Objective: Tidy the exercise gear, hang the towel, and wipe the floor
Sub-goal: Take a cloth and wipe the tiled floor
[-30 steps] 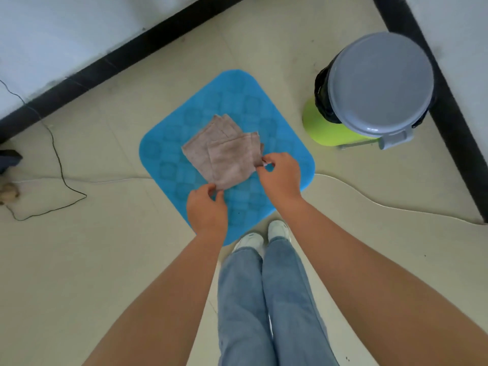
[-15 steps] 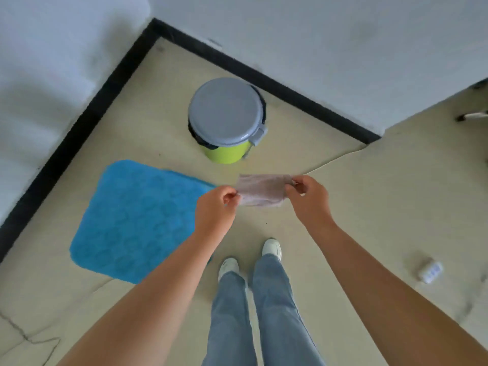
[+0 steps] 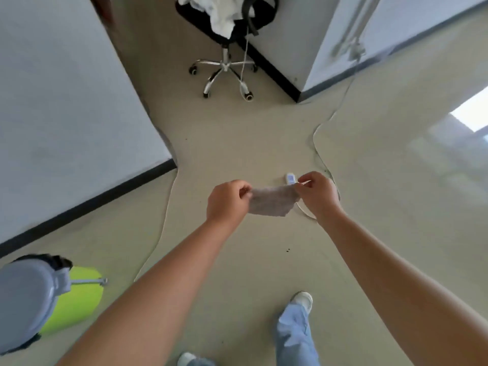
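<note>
My left hand [image 3: 229, 200] and right hand [image 3: 317, 192] each pinching top corner of towel [image 3: 272, 200]. Light, limp, sags between; 2 corner grips best.

Both forearms, running up from the bottom corners toward the frame's centre, are bare to the edge of the picture, with no sleeve, watch or ring to be seen. Lower right of centre, light blue jeans [image 3: 294, 336] end over a white shoe [image 3: 303, 297]; another white toe [image 3: 186, 358] shows at the bottom edge.
</note>
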Demonstrator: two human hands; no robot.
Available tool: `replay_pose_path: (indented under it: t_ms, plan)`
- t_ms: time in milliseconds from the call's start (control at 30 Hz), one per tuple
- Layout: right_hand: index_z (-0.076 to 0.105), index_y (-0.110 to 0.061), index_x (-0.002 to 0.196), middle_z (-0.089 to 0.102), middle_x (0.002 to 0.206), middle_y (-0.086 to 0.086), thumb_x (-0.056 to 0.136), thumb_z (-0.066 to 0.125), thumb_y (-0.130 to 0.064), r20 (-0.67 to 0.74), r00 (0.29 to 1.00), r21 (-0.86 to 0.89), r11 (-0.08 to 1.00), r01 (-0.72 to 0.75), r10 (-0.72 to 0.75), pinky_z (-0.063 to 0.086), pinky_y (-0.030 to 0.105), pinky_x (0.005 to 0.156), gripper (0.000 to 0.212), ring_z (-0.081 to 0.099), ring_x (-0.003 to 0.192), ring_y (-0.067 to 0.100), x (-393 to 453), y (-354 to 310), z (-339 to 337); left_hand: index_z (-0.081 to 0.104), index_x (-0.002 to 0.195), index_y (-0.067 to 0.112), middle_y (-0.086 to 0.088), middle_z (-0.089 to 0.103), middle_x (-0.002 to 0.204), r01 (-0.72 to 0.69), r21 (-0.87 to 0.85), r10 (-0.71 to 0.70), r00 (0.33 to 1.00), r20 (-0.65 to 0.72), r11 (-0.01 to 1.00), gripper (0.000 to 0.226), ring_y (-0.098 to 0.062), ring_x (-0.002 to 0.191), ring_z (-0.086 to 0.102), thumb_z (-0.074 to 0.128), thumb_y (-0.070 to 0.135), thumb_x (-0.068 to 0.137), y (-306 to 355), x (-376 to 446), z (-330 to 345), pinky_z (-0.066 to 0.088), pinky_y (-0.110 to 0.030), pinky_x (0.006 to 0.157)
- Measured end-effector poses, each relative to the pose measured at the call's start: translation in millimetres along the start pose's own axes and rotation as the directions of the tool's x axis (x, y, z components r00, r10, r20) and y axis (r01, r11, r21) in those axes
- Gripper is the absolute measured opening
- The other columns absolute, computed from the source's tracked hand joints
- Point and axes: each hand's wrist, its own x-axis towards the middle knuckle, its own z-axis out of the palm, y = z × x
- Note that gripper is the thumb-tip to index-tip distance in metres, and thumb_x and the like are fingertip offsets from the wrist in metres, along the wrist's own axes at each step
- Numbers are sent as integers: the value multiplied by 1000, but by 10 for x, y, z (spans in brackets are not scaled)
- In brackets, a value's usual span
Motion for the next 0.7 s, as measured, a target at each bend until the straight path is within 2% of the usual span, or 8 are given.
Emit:
replay_pose_path:
  t_ms: [133,200,300,400,467,567,633,700]
  plan:
    - [62,-10,81,53,62,-3,81,59,-4,-94,990,188,978,-89,108,41,22,62,6,52,66,18,618,487,-1243,69,105,6,-10,71,107,-100,21,98,991,91,995,21,-24,102,64,58,13,89,1250,407,828,45,-25,84]
    - [58,-13,71,52,60,-3,79,59,-2,-133,980,215,969,-119,150,45,26,64,14,52,65,18,924,703,-1857,69,106,6,-11,71,107,-146,40,139,980,142,989,21,-25,102,64,58,14,90,1868,580,1242,46,-26,84]
    - [64,-10,85,59,74,4,79,61,-5,-176,959,264,949,-171,222,52,36,83,8,57,78,22,1353,1049,-2712,70,105,5,-13,72,106,-214,51,200,958,204,976,21,-27,101,64,58,14,89,2754,813,1844,47,-27,85]
    - [65,0,102,58,78,8,80,63,-2,-83,952,306,917,-258,295,52,42,93,23,58,83,24,1697,1254,-3275,70,105,5,-13,72,106,-271,34,255,936,244,962,21,-26,103,64,59,13,89,3417,1066,2232,47,-26,87]
    - [64,5,104,53,69,6,81,59,5,0,944,370,877,-307,331,55,37,84,23,56,74,22,2009,1380,-3723,69,108,5,-12,71,109,-320,37,299,914,273,947,23,-25,105,64,58,14,90,3936,1289,2504,46,-25,90]
    - [61,-4,95,50,66,6,82,57,8,65,938,441,833,-334,341,46,23,59,18,48,60,14,2528,1516,-4372,67,112,5,-12,70,112,-407,39,375,872,315,913,25,-24,107,63,56,15,92,4675,1670,2887,46,-25,92]
    - [60,-6,86,49,65,5,82,58,6,32,939,450,834,-319,342,37,20,54,13,44,57,12,2939,1627,-4790,67,113,5,-11,69,113,-446,42,409,852,327,894,25,-23,107,63,55,16,93,5128,1970,3160,46,-25,92]
    - [60,-10,73,50,65,3,82,58,5,0,939,426,850,-310,343,36,19,55,18,45,59,11,3404,1715,-5203,66,113,6,-11,69,113,-465,39,426,840,336,885,25,-24,107,63,55,16,93,5574,2319,3434,46,-26,92]
